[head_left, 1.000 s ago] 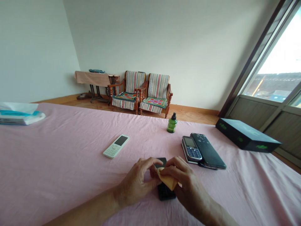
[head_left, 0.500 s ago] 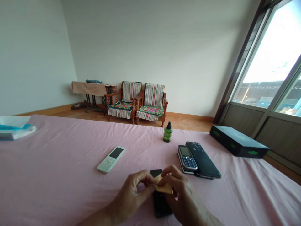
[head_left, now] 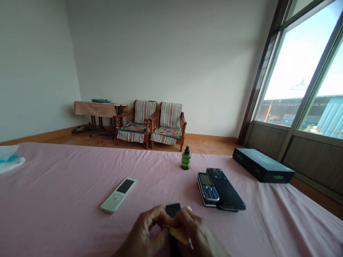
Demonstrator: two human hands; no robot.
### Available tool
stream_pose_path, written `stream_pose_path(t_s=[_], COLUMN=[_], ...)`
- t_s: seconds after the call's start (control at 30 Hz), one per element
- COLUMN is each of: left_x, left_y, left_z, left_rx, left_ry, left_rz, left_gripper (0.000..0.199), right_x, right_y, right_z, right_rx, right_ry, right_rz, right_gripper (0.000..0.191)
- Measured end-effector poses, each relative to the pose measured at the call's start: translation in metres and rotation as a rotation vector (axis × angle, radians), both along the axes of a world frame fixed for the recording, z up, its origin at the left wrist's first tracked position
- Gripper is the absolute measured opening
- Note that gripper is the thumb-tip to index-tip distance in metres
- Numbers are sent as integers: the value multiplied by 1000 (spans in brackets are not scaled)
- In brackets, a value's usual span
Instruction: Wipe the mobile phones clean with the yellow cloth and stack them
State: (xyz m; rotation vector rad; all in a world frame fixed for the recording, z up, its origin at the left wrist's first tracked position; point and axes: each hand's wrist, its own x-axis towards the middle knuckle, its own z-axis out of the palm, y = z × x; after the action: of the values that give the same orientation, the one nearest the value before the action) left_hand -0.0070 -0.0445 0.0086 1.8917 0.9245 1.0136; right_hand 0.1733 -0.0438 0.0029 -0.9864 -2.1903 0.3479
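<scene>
A small tan cloth (head_left: 179,235) is pinched between my two hands above a black phone (head_left: 173,209) lying on the pink sheet. The fingertips of my left hand (head_left: 151,232) are closed on the cloth's left edge. My right hand (head_left: 197,233) grips its other side, with a bit of cloth showing above the fingers. Both hands cover most of the black phone. To the left lies a white keypad phone (head_left: 119,195). On the right, a dark keypad phone (head_left: 208,189) rests against a larger black phone or case (head_left: 226,189).
A green bottle (head_left: 185,159) stands beyond my hands. At the right back is a black box (head_left: 262,166). A white and blue packet (head_left: 10,159) lies at the far left. Two wooden chairs (head_left: 166,125) and a cloth-covered table (head_left: 95,109) stand by the wall.
The view has tilted up and turned slightly right, so things appear lower and further left. My hands have drawn closer together around the cloth, which shows less.
</scene>
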Motion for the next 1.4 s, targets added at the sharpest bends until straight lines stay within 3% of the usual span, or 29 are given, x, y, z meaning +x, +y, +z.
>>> stream_pose_path(t_s=[0.13, 0.3, 0.47, 0.6, 0.73, 0.9, 1.1, 1.27, 1.4], left_x=[-2, -8, -13, -10, -6, -4, -4, -3, -1], left_y=[2, 10, 15, 10, 9, 8, 7, 7, 6], left_z=[0, -13, -30, -20, -8, -8, -9, -10, -10], left_rx=[30, 262, 238, 165, 175, 195, 186, 175, 179], left_ry=[23, 155, 332, 479, 534, 562, 558, 540, 510], left_rz=[52, 201, 164, 75, 14, -4, -7, 10, 55], left_gripper=[11, 15, 74, 102, 108, 112, 113, 114, 120], right_x=[-2, 6, 16, 28, 43, 52, 44, 34, 34], right_y=[1, 0, -4, -13, -10, -3, -5, -9, -10], right_z=[3, 17, 22, 36, 45, 42, 40, 38, 36], right_rx=[104, -20, -152, -241, -281, -293, -246, -341, -372], right_ry=[-64, -247, -397, -305, -261, -273, -150, -72, -126], right_rz=[-57, -132, -90, -46, 115, 193, 72, 178, 143], right_gripper=[10, 16, 21, 27, 34, 40, 28, 28, 25])
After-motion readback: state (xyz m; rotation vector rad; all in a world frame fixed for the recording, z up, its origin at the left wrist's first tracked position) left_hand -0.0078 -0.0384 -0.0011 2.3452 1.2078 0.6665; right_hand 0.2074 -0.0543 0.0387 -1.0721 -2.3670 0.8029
